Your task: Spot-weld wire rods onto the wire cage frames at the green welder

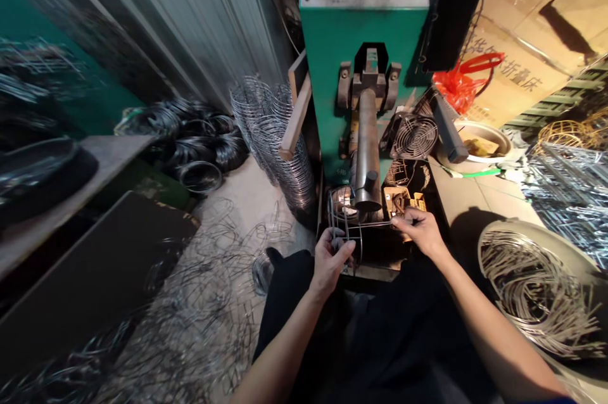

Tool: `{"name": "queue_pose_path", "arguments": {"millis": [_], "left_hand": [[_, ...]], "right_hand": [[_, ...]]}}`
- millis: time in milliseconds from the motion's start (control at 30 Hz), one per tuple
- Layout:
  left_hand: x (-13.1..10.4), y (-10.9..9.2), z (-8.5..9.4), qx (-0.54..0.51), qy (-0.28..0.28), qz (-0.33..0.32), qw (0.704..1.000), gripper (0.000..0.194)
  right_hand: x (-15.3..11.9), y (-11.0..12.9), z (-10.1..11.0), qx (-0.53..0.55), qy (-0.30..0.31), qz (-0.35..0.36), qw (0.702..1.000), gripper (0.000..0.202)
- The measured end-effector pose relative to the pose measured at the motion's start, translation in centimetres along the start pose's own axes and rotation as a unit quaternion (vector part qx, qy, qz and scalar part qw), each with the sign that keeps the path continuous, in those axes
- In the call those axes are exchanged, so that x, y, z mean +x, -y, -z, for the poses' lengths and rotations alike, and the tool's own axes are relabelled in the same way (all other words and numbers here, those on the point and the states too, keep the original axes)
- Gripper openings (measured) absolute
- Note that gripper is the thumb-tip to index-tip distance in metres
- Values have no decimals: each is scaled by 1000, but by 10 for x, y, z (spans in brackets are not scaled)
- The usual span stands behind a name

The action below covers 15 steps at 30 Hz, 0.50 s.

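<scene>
My left hand [331, 258] is closed around a small wire frame [360, 246] made of bent rods and rings, held low in front of the machine. My right hand [420, 230] pinches the end of a thin straight wire [377, 224] that runs leftward to the frame; whether the two are joined I cannot tell. Just above both hands, a thick metal cylinder [369, 157] juts out from the green machine [323, 30]. Behind the frame, a yellow plastic basket [396, 197] sits partly hidden below the cylinder.
Tall stacked wire rings [280, 144] stand left of the machine, near a wooden bar [295, 119]. Loose wire pieces [213, 284] litter the floor. At right are a basin of bent wires [527, 293], a small fan [414, 137], a white bucket [501, 138] and cardboard boxes [522, 30].
</scene>
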<state>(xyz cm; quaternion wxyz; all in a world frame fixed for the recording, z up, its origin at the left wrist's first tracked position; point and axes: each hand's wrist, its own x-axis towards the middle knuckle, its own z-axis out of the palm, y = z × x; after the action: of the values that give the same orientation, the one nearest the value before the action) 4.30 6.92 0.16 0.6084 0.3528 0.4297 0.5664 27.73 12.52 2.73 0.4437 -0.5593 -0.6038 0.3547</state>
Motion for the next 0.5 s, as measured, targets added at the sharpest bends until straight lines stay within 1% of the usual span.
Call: {"name": "queue_pose_path", "arguments": {"millis": [500], "left_hand": [[5,-1,-2,-6,6,3,1000,41]], "right_hand": [[3,-2,2,-14,3,-4,1000,61]]}}
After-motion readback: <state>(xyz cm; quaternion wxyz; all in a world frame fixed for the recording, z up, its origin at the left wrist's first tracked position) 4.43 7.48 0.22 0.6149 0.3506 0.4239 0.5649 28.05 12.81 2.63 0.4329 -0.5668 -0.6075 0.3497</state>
